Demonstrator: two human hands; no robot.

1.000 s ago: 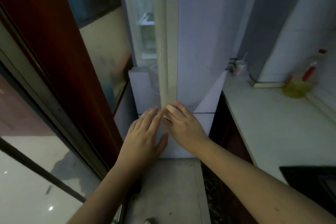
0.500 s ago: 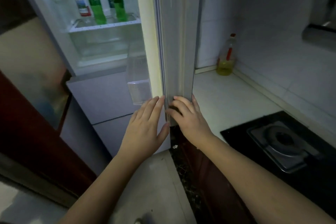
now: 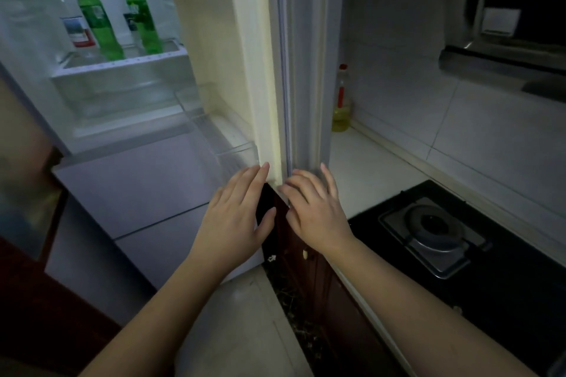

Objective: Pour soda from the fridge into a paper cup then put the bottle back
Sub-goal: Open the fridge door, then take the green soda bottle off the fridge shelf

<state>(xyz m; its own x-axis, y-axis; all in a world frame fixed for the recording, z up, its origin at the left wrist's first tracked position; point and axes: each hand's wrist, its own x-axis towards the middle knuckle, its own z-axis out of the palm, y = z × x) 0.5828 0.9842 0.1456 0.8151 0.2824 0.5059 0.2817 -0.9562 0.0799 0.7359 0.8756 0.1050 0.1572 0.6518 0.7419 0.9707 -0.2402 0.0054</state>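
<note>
The fridge stands open, its door (image 3: 294, 55) swung towards me and seen edge-on in the middle of the view. My left hand (image 3: 235, 217) lies flat against the door's inner bottom corner, fingers apart. My right hand (image 3: 318, 211) rests on the outer side of the same bottom edge, fingers spread. On the fridge shelf (image 3: 122, 66) at upper left stand two green soda bottles (image 3: 96, 18) (image 3: 141, 15) with yellow caps, and a clear bottle (image 3: 72, 21) with a red cap. No paper cup is in view.
A white counter (image 3: 367, 168) runs to the right of the door, with a bottle of yellow oil (image 3: 341, 101) in the corner. A black gas hob (image 3: 438, 232) lies at the right. A range hood (image 3: 505, 49) hangs above. Dark wooden framing fills the lower left.
The fridge door has swung further open with both hands on its bottom edge. The shelf with the green bottles has come into fuller view at the upper left.
</note>
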